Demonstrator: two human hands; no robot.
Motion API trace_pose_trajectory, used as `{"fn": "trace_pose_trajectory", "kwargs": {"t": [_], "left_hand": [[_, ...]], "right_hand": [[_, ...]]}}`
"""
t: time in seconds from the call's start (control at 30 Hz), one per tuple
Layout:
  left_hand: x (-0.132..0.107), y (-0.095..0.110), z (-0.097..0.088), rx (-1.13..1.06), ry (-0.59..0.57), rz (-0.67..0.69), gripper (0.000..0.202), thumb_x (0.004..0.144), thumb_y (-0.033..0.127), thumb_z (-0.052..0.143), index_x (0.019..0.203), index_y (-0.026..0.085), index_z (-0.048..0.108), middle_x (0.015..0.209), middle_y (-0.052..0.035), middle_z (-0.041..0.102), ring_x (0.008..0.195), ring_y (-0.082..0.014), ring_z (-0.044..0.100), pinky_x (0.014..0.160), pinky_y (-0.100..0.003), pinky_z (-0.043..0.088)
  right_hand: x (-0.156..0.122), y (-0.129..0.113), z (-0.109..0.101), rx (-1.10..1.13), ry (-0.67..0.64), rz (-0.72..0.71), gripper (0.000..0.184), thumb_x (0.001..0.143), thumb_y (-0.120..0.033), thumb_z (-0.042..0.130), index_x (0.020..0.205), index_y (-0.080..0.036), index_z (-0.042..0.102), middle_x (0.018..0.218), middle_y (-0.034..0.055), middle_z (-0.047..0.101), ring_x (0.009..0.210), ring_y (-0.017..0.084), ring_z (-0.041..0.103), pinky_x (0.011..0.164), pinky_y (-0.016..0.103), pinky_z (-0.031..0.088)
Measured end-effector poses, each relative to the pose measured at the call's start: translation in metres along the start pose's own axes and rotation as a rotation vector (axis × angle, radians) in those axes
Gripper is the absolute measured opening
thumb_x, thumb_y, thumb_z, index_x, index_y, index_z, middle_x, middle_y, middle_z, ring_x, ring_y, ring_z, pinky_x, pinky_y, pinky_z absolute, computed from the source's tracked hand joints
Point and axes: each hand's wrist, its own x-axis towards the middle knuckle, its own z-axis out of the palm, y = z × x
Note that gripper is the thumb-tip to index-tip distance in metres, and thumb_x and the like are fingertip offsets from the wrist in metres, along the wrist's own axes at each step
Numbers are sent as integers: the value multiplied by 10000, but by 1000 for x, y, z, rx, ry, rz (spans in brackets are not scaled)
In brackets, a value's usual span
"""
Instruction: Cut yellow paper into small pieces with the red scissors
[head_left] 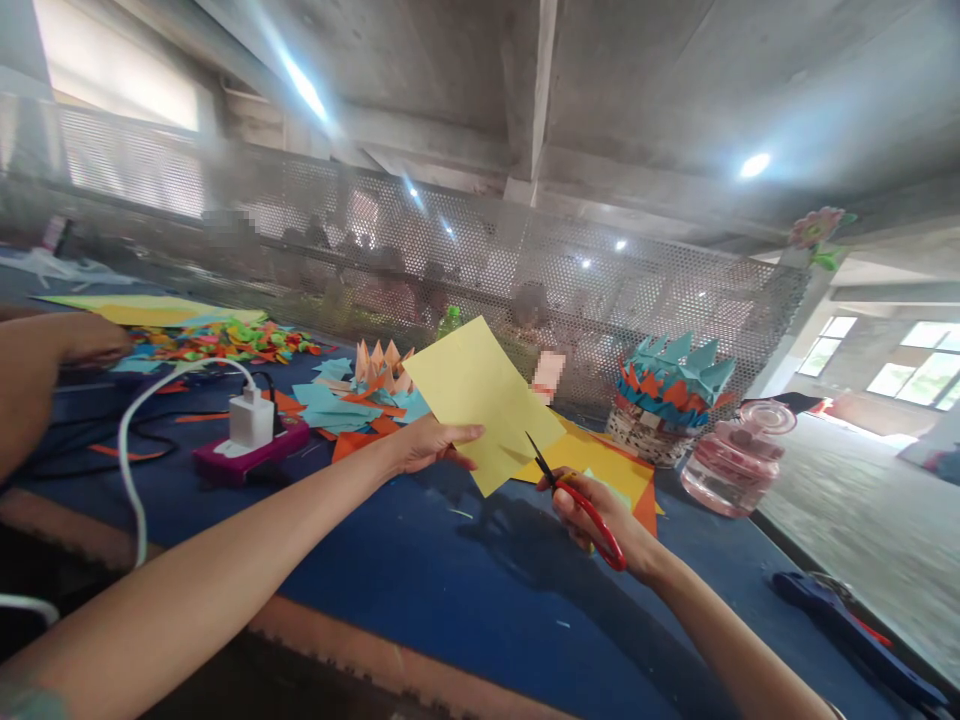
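Note:
Between the thumb and fingers of my left hand (pixel 433 443) is a sheet of pale yellow paper (pixel 480 395), held up above the table and tilted. My right hand (pixel 592 505) grips red-handled scissors (pixel 600 525). Their dark blades point up and left, at the paper's lower right edge; I cannot tell whether they touch it. A light green bit of paper shows by my right hand, partly hidden. Under and behind this hand lie deeper yellow and orange sheets (pixel 630 465) on the blue tabletop (pixel 390 590).
A purple power strip (pixel 251 450) with a white charger (pixel 251 418) and cables sits at left. Blue and orange scraps (pixel 337 405) lie behind it. At right stand a basket (pixel 652 435) of folded paper, a pink-tinted bottle (pixel 731 465) and a blue tool (pixel 847 630). Another person's arm (pixel 45 360) reaches in.

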Motion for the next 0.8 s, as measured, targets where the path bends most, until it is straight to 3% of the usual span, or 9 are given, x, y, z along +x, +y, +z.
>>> {"fn": "trace_pose_trajectory", "kwargs": {"t": [0.57,0.8], "left_hand": [[1,-5,0,-4,10,-22,628,649,288,812,1233,205,597,1295,-134,596,1120,-304,590,675,-340,607],[1,-3,1,14,18,-28,631,652,299,807,1238,200,595,1291,-133,599,1114,-304,594,634,-321,605]], "right_hand": [[0,-1,1,1,12,8,595,739,-743,528,949,-186,522,613,-74,366,432,61,364,409,216,312],[-1,-2,2,25,15,32,595,740,-723,546,953,-167,534,596,-82,359,412,48,349,383,200,308]]}}
